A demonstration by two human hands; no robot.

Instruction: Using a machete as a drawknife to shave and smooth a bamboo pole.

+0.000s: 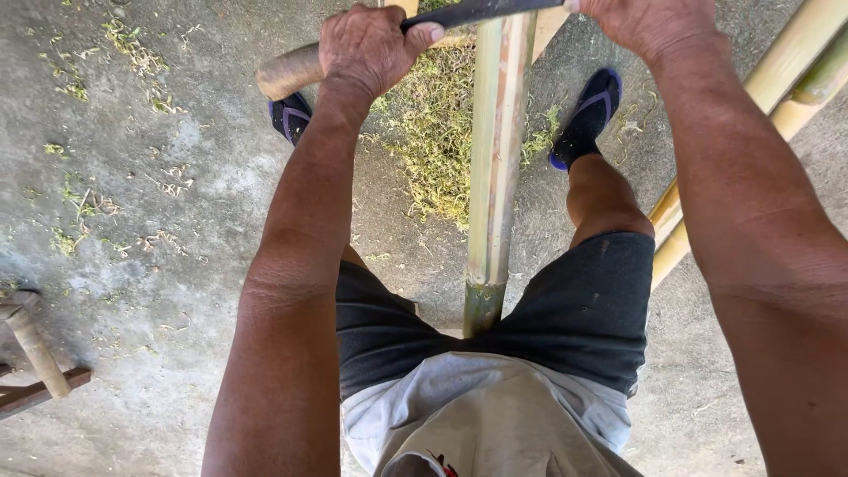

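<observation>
A long green-yellow bamboo pole (496, 159) runs away from me between my legs, its near end at my lap. Across it near the top lies a dark metal blade (481, 12) with a round wooden handle (287, 71). My left hand (371, 49) is closed around the handle end, thumb on the blade. My right hand (649, 22) grips the blade's other end at the top edge, partly cut off by the frame.
Green shavings (433, 132) pile on the concrete floor under the pole, with more scattered at the left. More bamboo poles (777, 79) lie at the right. A wooden stool leg (35, 349) stands at the lower left. My feet wear dark sandals (587, 119).
</observation>
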